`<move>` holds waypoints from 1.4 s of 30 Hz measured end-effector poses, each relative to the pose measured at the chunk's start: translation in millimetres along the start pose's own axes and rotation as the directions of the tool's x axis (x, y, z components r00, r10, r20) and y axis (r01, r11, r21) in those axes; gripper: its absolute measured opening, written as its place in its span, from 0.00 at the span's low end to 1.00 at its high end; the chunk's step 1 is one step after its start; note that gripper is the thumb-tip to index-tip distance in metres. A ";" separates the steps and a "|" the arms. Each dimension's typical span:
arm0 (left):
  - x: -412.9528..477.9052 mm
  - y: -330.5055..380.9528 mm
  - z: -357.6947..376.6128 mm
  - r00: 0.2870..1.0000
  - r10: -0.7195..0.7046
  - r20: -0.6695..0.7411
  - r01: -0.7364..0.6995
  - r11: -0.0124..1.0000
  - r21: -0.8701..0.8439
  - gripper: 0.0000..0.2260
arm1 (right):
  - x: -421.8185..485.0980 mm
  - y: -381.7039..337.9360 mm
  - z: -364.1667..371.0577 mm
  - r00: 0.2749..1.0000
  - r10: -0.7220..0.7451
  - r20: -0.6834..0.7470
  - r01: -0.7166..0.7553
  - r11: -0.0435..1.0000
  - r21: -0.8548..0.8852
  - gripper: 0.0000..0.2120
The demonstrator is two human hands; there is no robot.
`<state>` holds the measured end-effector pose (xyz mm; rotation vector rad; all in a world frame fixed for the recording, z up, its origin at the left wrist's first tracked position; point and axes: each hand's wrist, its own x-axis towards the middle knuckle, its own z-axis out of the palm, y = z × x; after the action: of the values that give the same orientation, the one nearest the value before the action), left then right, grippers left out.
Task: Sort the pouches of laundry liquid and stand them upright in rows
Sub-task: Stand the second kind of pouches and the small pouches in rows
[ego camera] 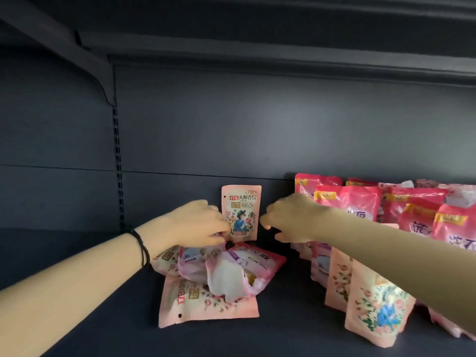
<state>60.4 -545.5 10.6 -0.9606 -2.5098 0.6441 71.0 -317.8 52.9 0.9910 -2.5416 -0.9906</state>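
Reaching in from the lower left of the frame, the left forearm is seen with a black cord bracelet [141, 249] around the wrist. The left hand [198, 224] is placed at the lower left edge of an upright pale pink pouch [241, 213]; its fingertips touch that edge, but whether the grip is clenched on the pouch cannot be told. This pouch, printed with red lettering and a figure in blue among roses, is stood near the middle of the frame on the dark shelf [77, 253], close to the dark back panel [257, 130].

Below it, in the lower centre, a loose heap of pouches [221, 274] is laid flat, with one pale floral pouch [206, 304] at the front and a deeper pink one [257, 261] tilted on top.

Just right of the upright pouch, the right hand [288, 220] is held with fingers curled loosely and apart from the pouch, so its grip is released and empty. The right forearm crosses toward the lower right.

At the right of the frame, rows of deep pink pouches [347, 202] are stood upright at the back, and pale floral pouches [376, 305] are stood in front of them, partly hidden by the arm.
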 end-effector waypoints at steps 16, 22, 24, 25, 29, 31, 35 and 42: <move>55.9 6.8 81.3 0.938 -0.256 0.234 0.344 0.601 -0.722 0.12 | 102.0 -26.3 70.1 0.778 0.175 0.603 -0.522 0.714 0.467 0.14; 59.3 14.7 95.3 0.900 -0.357 0.251 0.416 0.523 -0.744 0.16 | 102.6 -26.1 90.6 0.735 0.278 0.618 -0.652 0.540 0.533 0.06; 57.5 14.8 97.6 0.887 -0.377 0.268 0.434 0.475 -0.766 0.16 | 100.3 -26.3 94.8 0.714 0.350 0.607 -0.693 0.479 0.539 0.12; 56.5 15.0 98.5 0.883 -0.384 0.271 0.437 0.457 -0.775 0.17 | 100.3 -26.1 95.7 0.713 0.376 0.591 -0.699 0.438 0.565 0.12; 52.3 15.9 97.7 0.844 -0.469 0.259 0.431 0.308 -0.848 0.23 | 99.8 -22.1 83.7 0.717 0.507 0.478 -0.673 0.327 0.663 0.14; 51.2 15.1 91.8 0.794 -0.549 0.262 0.381 0.112 -0.918 0.24 | 94.3 -19.5 70.5 0.703 0.614 0.358 -0.647 0.343 0.681 0.16; 48.6 15.5 77.2 0.712 -0.616 0.337 0.216 -0.265 -0.940 0.16 | 79.8 -16.5 44.4 0.648 0.752 0.122 -0.548 0.349 0.760 0.13; 50.1 18.2 42.5 0.690 -0.578 0.437 -0.197 -0.730 -0.655 0.03 | 62.2 -20.4 4.5 0.465 0.803 -0.373 -0.207 0.508 0.836 0.07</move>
<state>14.1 -510.6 -25.2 -0.0754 -1.6335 -2.6112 33.2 -368.2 34.5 0.3908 -2.1499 0.5933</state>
